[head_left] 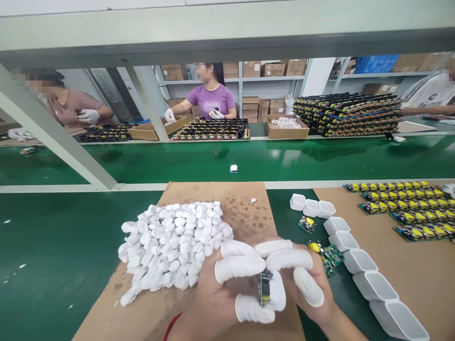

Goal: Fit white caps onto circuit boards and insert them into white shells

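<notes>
Lower centre: left hand [225, 286] pinches small green circuit board [264, 289], rounded white piece [278, 291] against its side; right hand [313, 274] crowds its top, own grip unclear. Board probably light, stiff, fragile: hold by edges. Left of centre, heaped small white pads [177, 241] on brown cardboard [106, 310]. Upper centre, purple-shirted co-worker [212, 102].

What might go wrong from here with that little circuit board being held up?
1. The small circuit board might slip from the left hand, since it is pinched between fingertips in white finger covers.
2. The left hand is close to the loose pile of white pieces, so a sideways brush might scatter some.
3. The right hand is close to another board, which could get knocked.
</notes>
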The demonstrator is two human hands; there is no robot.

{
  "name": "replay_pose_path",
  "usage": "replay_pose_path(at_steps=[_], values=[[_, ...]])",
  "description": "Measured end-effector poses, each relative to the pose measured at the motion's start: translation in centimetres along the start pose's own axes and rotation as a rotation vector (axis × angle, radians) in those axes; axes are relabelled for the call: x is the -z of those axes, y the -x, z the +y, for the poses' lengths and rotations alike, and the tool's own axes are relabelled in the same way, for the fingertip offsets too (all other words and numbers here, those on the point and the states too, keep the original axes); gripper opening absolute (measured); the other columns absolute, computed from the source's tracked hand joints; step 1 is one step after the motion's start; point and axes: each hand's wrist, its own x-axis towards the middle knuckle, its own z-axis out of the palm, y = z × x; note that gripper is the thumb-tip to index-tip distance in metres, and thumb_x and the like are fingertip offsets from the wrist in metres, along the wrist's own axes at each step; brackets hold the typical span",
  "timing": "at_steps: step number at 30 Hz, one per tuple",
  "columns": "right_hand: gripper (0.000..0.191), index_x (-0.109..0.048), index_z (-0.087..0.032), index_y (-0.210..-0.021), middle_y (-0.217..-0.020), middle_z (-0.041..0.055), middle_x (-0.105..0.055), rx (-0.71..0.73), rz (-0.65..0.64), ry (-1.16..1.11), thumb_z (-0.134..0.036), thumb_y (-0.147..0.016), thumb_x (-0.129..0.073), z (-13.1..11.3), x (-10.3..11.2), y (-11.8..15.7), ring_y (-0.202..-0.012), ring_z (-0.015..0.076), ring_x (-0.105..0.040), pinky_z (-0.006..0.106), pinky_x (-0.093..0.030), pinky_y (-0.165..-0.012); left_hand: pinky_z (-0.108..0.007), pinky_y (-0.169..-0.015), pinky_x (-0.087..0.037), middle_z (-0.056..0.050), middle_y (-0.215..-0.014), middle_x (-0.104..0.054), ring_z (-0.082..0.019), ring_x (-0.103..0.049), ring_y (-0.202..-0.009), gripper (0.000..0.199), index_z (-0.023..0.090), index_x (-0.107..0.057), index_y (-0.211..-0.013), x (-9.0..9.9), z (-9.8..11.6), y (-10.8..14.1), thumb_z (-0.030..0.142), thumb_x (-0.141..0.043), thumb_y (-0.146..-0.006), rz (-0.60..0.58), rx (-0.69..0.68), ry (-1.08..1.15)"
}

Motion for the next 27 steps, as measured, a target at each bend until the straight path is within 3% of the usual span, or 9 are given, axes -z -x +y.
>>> replay_pose_path(at_steps=[4,10,15,17,20,23,27], values=[[0.031,-0.069,-0.030,-0.111,-0.113,0.0066,-0.069,-0.038,0.030,-0.131,-0.043,-0.092,-0.048,0.2,-0.1,0.0,-0.106,0.0251,-0.063,0.040,-0.051,-0.093,-0.035,-0.070,-0.055,-0.005,-0.101,-0.065,-0.024,-0.066,-0.079,0.057,0.044,-0.064,-0.114,0.0,0.0,0.0,0.017,-0.083,-0.068,0.022,-0.004,0.037],[0.027,-0.072,-0.030,-0.105,-0.110,0.0083,-0.070,0.000,-0.023,0.026,-0.041,-0.092,-0.050,0.1,0.0,0.3,-0.117,0.0284,-0.057,0.048,-0.041,-0.105,-0.031,-0.072,-0.056,-0.003,-0.094,-0.067,-0.021,-0.066,-0.080,0.050,0.039,-0.066,-0.112,0.0,0.2,-0.4,0.021,-0.083,-0.068,0.078,-0.075,-0.064],[0.032,-0.067,-0.030,-0.114,-0.118,0.0077,-0.066,-0.108,0.026,-0.086,-0.044,-0.092,-0.049,0.6,0.0,0.3,-0.120,0.0284,-0.054,0.049,-0.038,-0.107,-0.029,-0.069,-0.056,-0.006,-0.096,-0.063,-0.019,-0.065,-0.078,0.043,0.028,-0.065,-0.114,-0.4,-0.5,-0.8,0.027,-0.080,-0.074,0.062,-0.140,0.046],[0.039,-0.058,-0.034,-0.126,-0.131,0.0046,-0.058,-0.175,0.028,-0.206,-0.046,-0.089,-0.056,0.6,-0.1,-0.1,-0.122,0.0254,-0.053,0.044,-0.040,-0.106,-0.027,-0.063,-0.056,-0.007,-0.102,-0.062,-0.017,-0.065,-0.071,0.043,0.029,-0.062,-0.118,-0.7,-0.8,-1.0,0.025,-0.077,-0.078,0.002,-0.098,0.244],[0.057,-0.053,-0.039,-0.129,-0.140,0.0024,-0.049,-0.240,-0.090,-0.352,-0.051,-0.076,-0.071,0.2,-0.4,-0.9,-0.126,0.0242,-0.049,0.041,-0.039,-0.107,-0.024,-0.057,-0.054,-0.007,-0.102,-0.065,-0.014,-0.064,-0.063,0.041,0.029,-0.064,-0.114,-1.3,-0.8,-1.0,0.025,-0.079,-0.076,-0.085,0.036,0.430],[0.057,-0.062,-0.038,-0.120,-0.133,0.0059,-0.056,-0.215,-0.222,-0.359,-0.052,-0.067,-0.079,-0.2,-0.4,-1.5,-0.128,0.0277,-0.047,0.045,-0.033,-0.110,-0.023,-0.055,-0.053,-0.005,-0.088,-0.068,-0.015,-0.064,-0.061,0.038,0.029,-0.068,-0.109,-1.6,-0.7,-0.6,0.026,-0.081,-0.074,-0.157,0.148,0.556],[0.056,-0.067,-0.037,-0.114,-0.126,0.0074,-0.062,-0.143,-0.286,-0.269,-0.050,-0.061,-0.082,-0.2,0.1,-1.5,-0.128,0.0279,-0.047,0.043,-0.034,-0.109,-0.024,-0.055,-0.051,-0.006,-0.074,-0.068,-0.019,-0.065,-0.065,0.039,0.023,-0.071,-0.104,-1.4,-0.6,-0.3,0.026,-0.085,-0.068,-0.195,0.294,0.612]])
